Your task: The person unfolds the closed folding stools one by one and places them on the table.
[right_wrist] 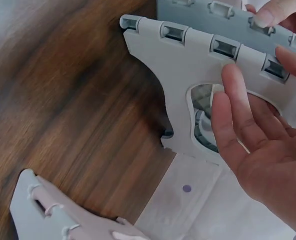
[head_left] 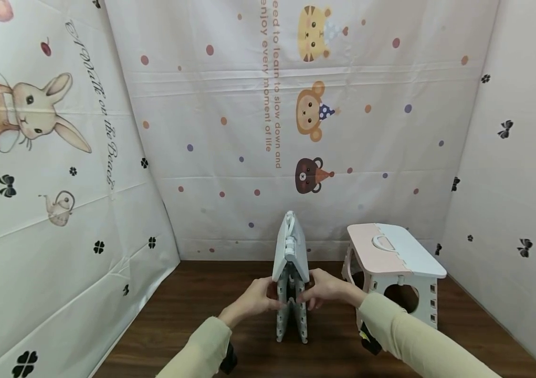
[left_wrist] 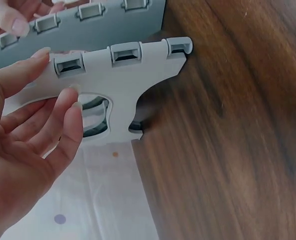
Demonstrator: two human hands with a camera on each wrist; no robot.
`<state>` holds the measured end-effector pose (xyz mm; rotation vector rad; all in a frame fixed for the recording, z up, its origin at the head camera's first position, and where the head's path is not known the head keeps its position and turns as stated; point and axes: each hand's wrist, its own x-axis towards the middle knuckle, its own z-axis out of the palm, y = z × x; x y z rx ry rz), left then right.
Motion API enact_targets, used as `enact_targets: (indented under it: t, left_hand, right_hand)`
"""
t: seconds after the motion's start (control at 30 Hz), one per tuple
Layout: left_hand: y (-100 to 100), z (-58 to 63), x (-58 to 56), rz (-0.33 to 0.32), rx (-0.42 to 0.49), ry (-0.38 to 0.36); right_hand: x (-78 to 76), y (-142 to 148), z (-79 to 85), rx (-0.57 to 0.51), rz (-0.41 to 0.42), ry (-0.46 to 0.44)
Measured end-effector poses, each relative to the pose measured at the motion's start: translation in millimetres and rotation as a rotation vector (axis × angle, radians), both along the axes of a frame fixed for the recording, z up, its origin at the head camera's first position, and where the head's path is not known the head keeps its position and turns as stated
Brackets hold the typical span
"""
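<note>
A white folding step stool stands nearly folded on the table, its two seat halves sloping steeply down from the top hinge. From the left, my left hand grips one leg panel, thumb at the hinged edge and fingers by the oval cutout. On the opposite side, my right hand holds the other leg panel, thumb near its edge and fingers over the cutout. A narrow gap shows between the panels in the head view.
At the right, an unfolded pink-and-white step stool with a top handle stands close to my right forearm. The brown wooden table is bordered by printed white cloth walls at the back and both sides.
</note>
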<state>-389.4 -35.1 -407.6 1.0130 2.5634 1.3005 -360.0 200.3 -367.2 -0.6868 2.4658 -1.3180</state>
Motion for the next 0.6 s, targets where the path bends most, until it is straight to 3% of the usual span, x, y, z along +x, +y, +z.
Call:
enact_targets:
  t: [0.4,0.6]
  left_hand:
    - [-18,0.6,-3.4,0.003,-0.033,0.033]
    - [-25,2.5,-3.3,-0.039,-0.021,0.077]
  right_hand:
    - [-1.2,8,-2.5,0.043,-0.006,0.090]
    - [-1.7,12,-2.0,0.065,-0.027,0.115]
